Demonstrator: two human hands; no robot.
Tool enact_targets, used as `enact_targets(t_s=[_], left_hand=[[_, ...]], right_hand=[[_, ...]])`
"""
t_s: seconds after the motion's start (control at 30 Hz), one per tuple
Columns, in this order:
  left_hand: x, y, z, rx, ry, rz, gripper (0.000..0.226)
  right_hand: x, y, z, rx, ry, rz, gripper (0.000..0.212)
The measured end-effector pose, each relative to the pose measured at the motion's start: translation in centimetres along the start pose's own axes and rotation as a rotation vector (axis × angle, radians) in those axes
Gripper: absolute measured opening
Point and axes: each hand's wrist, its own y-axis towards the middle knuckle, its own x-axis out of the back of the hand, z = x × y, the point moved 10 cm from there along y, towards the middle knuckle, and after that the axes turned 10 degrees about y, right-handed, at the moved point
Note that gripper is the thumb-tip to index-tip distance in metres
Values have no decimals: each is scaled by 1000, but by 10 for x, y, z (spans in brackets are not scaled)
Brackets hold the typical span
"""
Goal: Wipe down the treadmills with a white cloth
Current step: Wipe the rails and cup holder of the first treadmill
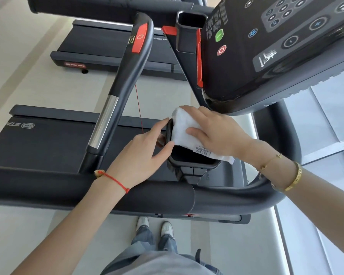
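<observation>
Wiping the cup holder [193, 157] now: our right hand [216, 132] presses the white cloth [182, 128] flat-fingered, left hand [145, 153] steadies its rim open-fingered; the far treadmill [107, 42] looks still left.

White cloth [184, 128] crumpled over black treadmill cup holder [189, 157], printed label at its lower edge

Fluffy white cloth [184, 128], glossy console [266, 56]
</observation>
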Motion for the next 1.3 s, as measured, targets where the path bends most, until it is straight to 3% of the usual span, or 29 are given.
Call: enact_targets(t_s=[0.23,0.4,0.57,0.87,1.07,1.3], left_hand=[[-1,0,1,4,-2,-3,62],[-1,1,2,2,0,-4,63],[-2,1,2,1,-6,9,64],[-1,1,3,-3,15,-5,59],[-1,1,2,-15,11,-7,61],[-1,1,2,-20,17,0,61]], right_hand=[[-9,-14,-10,-40,54,72,70],[-8,5,8,72,-17,64,61],[-4,4,4,37,89,29,57],[-11,-36,-10,-135,303,-7,73],[-20,-64,-16,-315,520,-136,74],[-14,-50,-25,-377,492,-157,72]])
